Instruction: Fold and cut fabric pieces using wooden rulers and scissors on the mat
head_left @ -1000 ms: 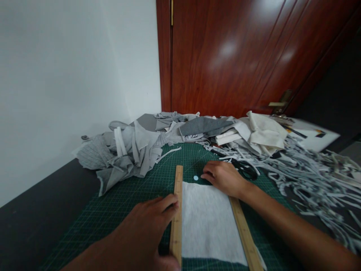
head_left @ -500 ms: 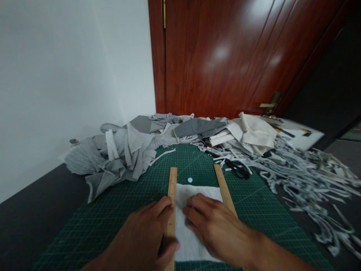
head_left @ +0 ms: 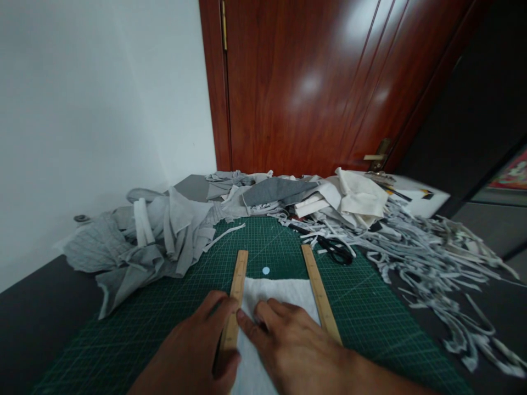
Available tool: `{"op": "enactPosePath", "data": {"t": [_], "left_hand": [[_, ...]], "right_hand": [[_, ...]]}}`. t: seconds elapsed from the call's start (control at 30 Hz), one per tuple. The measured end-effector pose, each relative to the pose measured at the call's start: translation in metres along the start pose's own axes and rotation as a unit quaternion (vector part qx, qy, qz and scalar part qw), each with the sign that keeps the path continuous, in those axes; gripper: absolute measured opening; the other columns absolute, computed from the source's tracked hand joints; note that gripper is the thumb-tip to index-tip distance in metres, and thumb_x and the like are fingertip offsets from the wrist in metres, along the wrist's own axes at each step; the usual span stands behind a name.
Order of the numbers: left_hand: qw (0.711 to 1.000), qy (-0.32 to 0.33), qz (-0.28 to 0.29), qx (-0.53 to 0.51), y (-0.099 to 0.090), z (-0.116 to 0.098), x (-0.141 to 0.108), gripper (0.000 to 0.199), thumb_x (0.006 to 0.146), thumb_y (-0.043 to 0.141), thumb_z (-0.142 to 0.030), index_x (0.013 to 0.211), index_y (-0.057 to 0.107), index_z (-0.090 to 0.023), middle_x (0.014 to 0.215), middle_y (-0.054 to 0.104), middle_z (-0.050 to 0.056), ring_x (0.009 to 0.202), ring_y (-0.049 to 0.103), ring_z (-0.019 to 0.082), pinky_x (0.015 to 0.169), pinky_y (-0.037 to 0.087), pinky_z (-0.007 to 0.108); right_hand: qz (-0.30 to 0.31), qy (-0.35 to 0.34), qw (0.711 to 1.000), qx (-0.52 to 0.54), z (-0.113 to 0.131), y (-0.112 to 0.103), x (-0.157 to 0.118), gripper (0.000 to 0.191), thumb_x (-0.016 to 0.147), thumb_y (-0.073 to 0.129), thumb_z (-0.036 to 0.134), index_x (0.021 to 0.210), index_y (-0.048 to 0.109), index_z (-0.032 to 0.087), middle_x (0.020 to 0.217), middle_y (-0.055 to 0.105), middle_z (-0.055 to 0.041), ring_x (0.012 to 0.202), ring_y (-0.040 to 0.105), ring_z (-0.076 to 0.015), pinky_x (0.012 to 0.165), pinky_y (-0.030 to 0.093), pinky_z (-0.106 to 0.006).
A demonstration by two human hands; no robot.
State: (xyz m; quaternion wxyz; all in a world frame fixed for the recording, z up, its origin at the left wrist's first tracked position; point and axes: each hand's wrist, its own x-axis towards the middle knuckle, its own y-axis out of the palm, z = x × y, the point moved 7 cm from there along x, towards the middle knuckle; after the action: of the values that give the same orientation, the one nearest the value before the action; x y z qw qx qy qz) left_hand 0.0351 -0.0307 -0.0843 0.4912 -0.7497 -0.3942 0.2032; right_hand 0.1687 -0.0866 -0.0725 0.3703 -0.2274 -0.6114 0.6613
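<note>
A piece of white cloth point(head_left: 288, 289) lies on the green cutting mat point(head_left: 370, 323) between two wooden rulers. My left hand point(head_left: 191, 345) grips the left ruler point(head_left: 238, 274), with the fingertips on its upper face and the thumb lower down by its edge. Over the cloth rests my right hand point(head_left: 292, 340), its fingers bent and the thumb apart, the thumb tip close to the left ruler's inner edge. The right ruler point(head_left: 319, 291) runs along the cloth's other side, its near end hidden behind my right hand. A small pale blue disc point(head_left: 265, 270) lies just beyond the cloth.
Grey fabric pieces point(head_left: 164, 225) are heaped at the left, and more cloth point(head_left: 358, 192) at the back. Black scissors point(head_left: 335, 249) lie by tangled fabric strips point(head_left: 428, 258) on the right. A white wall and a wooden door point(head_left: 296, 88) stand behind.
My right hand has slid toward the left ruler, its thumb now by that ruler's edge. My left hand stays on the ruler. The camera view has shifted slightly.
</note>
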Motion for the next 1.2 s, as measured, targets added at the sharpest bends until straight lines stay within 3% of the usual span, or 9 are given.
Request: {"op": "enactPosePath", "data": {"t": [0.17,0.37,0.47,0.63,0.73,0.83,1.03,1.17,1.2], "left_hand": [[1.000,-0.014,0.010,0.010,-0.007,-0.008,0.001,0.056,0.079,0.054,-0.013,0.133,0.053,-0.026,0.132,0.062,0.009,0.105,0.075,0.024,0.094,0.060,0.039],[0.999,-0.036,-0.029,0.013,-0.007,-0.004,0.002,0.085,0.074,0.055,-0.008,0.153,0.031,-0.027,0.135,0.062,0.010,0.105,0.074,0.025,0.094,0.059,0.039],[0.998,-0.043,-0.050,0.021,-0.008,0.002,0.003,0.088,0.076,0.054,-0.007,0.158,0.026,-0.022,0.133,0.063,0.011,0.112,0.072,0.026,0.099,0.056,0.042],[0.995,-0.086,-0.009,0.048,-0.020,0.004,0.006,0.062,0.081,0.052,-0.005,0.143,0.049,-0.013,0.105,0.068,0.008,0.101,0.072,0.026,0.096,0.056,0.042],[0.990,-0.064,0.018,0.124,-0.026,-0.006,0.006,0.036,0.084,0.050,-0.005,0.116,0.066,-0.013,0.107,0.067,0.012,0.108,0.068,0.031,0.100,0.054,0.049],[0.978,-0.020,0.019,0.205,-0.026,-0.007,0.005,0.032,0.088,0.045,-0.003,0.107,0.069,-0.013,0.111,0.067,0.016,0.111,0.065,0.035,0.102,0.052,0.054],[0.978,0.017,-0.069,0.198,-0.043,0.014,0.008,0.031,0.096,0.038,-0.006,0.099,0.067,-0.017,0.099,0.068,0.011,0.097,0.069,0.029,0.089,0.056,0.046],[0.966,0.113,-0.196,0.126,-0.069,-0.023,-0.015,0.030,0.101,0.037,-0.013,0.106,0.066,-0.019,0.099,0.070,0.009,0.091,0.069,0.024,0.083,0.057,0.040],[0.964,0.153,-0.192,0.105,-0.067,-0.038,-0.023,0.031,0.102,0.037,-0.013,0.108,0.067,-0.021,0.100,0.071,0.008,0.091,0.069,0.023,0.084,0.058,0.038]], "right_hand": [[-0.005,0.005,1.000,0.004,-0.004,0.009,-0.002,0.070,0.099,0.065,0.031,0.161,0.042,0.010,0.121,0.066,-0.0177,0.107,0.061,-0.0346,0.095,0.059,-0.049],[0.017,0.011,1.000,0.021,-0.001,0.004,-0.002,0.074,0.096,0.065,0.028,0.163,0.042,0.009,0.118,0.064,-0.0183,0.104,0.059,-0.0343,0.093,0.059,-0.050],[0.017,0.011,1.000,0.022,0.001,-0.003,-0.002,0.068,0.098,0.060,0.022,0.162,0.043,0.008,0.113,0.063,-0.0168,0.098,0.059,-0.0324,0.089,0.059,-0.049],[0.011,0.038,0.998,0.056,0.000,-0.006,-0.002,0.063,0.106,0.058,0.049,0.159,0.050,0.016,0.119,0.063,-0.0150,0.104,0.059,-0.0327,0.095,0.058,-0.052],[0.013,0.035,0.998,0.052,-0.001,-0.004,-0.002,0.074,0.103,0.060,0.058,0.162,0.047,0.016,0.123,0.062,-0.0170,0.108,0.060,-0.0347,0.097,0.057,-0.054],[0.013,0.034,0.998,0.044,-0.002,-0.002,-0.001,0.081,0.103,0.059,0.061,0.165,0.041,0.012,0.126,0.063,-0.0198,0.112,0.059,-0.0364,0.098,0.057,-0.054],[0.028,0.054,0.997,0.051,-0.003,-0.001,-0.002,0.088,0.103,0.056,0.062,0.166,0.036,0.004,0.133,0.062,-0.0238,0.124,0.056,-0.0396,0.106,0.054,-0.056],[0.026,0.056,0.997,0.054,-0.006,0.003,-0.001,0.092,0.099,0.060,0.067,0.166,0.038,0.007,0.134,0.062,-0.0223,0.123,0.057,-0.0390,0.107,0.053,-0.055],[0.027,0.058,0.997,0.053,-0.007,0.004,0.000,0.090,0.099,0.062,0.066,0.165,0.040,0.009,0.133,0.062,-0.0214,0.121,0.058,-0.0383,0.106,0.053,-0.054]]}}
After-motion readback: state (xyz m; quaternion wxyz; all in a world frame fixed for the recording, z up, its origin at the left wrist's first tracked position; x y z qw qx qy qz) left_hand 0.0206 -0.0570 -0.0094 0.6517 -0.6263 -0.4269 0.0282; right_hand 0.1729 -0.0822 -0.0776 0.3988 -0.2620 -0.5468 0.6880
